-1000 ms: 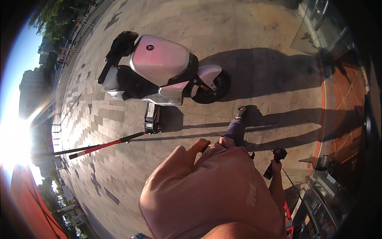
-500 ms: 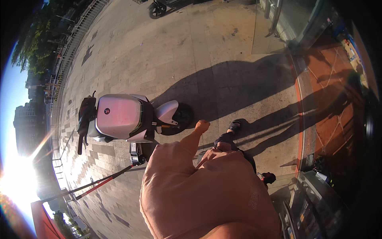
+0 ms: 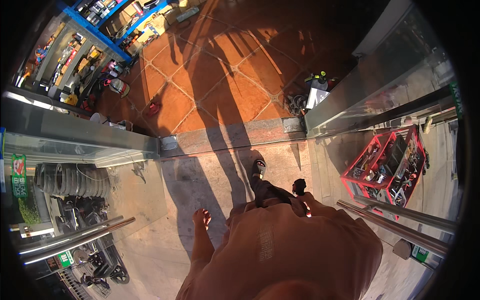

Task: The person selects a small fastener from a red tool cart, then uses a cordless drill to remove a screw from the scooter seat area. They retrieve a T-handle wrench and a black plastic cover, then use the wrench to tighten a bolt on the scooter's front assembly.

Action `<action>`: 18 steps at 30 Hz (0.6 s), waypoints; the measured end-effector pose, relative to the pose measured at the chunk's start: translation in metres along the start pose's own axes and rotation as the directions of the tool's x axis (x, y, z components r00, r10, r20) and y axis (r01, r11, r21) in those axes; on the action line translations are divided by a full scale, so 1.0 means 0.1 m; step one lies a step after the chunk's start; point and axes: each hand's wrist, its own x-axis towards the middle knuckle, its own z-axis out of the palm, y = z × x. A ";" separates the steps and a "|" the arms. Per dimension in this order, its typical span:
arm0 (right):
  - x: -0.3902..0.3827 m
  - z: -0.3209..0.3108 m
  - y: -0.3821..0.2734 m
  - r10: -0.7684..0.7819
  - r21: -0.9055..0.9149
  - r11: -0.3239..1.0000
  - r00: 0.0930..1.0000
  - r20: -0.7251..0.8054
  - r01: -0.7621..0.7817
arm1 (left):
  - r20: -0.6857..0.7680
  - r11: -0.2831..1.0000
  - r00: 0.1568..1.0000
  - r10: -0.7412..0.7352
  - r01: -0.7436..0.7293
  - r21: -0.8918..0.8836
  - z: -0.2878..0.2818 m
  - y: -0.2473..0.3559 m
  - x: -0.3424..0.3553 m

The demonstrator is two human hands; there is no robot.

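dark tool (image 3: 299, 187) gripped by right hand (image 3: 306, 198), left hand (image 3: 201, 218) half open, doorway (image 3: 232, 138) flanked by glass doors (image 3: 372, 90), red rack (image 3: 367, 183) placed at right

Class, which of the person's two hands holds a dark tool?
The right hand: it grips the dark tool, while the left hand shows nothing in its fingers.

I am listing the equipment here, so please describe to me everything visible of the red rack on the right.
The red rack is an open-topped, boxy frame, seemingly painted metal, divided inside. Loose tools and parts, too jumbled to name, fill it. It stands on pale paving at the picture's right; a metal door bar crosses before its lower corner. Neither the left hand nor the right hand touches it.
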 end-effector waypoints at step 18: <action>1.72 -2.26 -5.06 0.220 0.309 0.950 0.796 -0.564 -0.043 | 0.277 0.827 0.949 -0.148 -0.035 0.562 5.32 4.99 1.41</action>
